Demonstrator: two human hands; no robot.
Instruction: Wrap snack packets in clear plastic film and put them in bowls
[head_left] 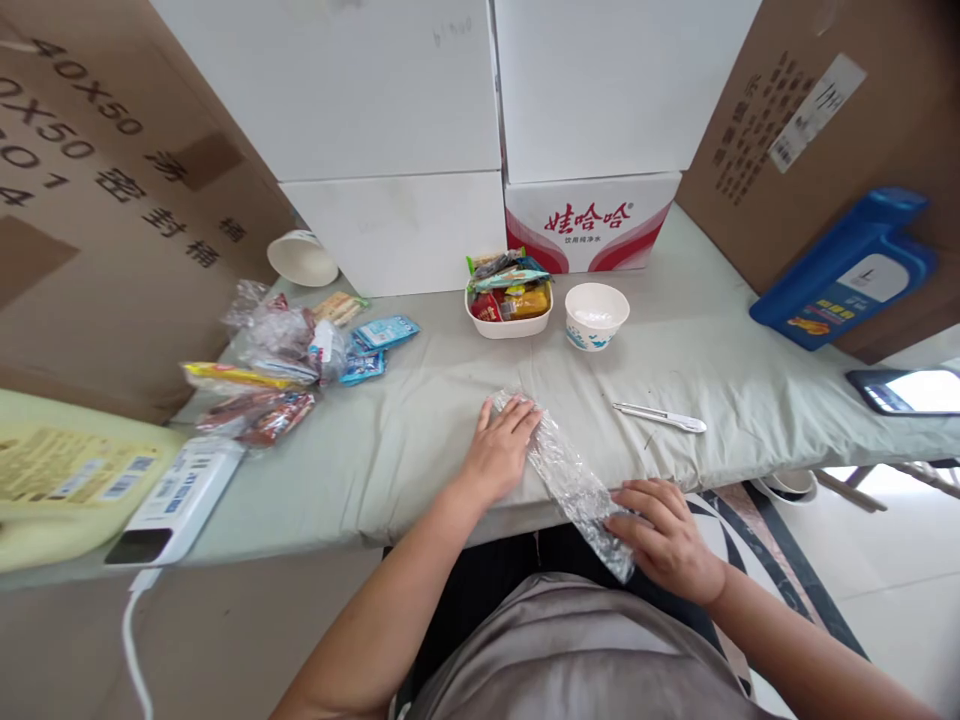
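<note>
A long, crinkled strip of clear plastic film (566,468) runs slantwise from the cloth-covered table over its front edge. My left hand (504,448) lies on the far end of it, fingers stretched out and pressing it to the cloth. At the near end, my right hand (664,535) grips the plastic's right edge with bent fingers; part of its grip is hidden. To the right lies a pair of small tongs or a similar white-handled tool (661,416). Beyond the hands stand a white tub (511,328) filled with wrapped snacks and a white paper bowl (596,325).
Several wrapped packets (281,345) are heaped at the left, near a tipped paper bowl (303,262). A power strip (180,500) and a yellowish jug (67,480) sit at front left. A blue bottle (844,270) and a phone (911,391) are at right. Boxes (397,235) wall the back.
</note>
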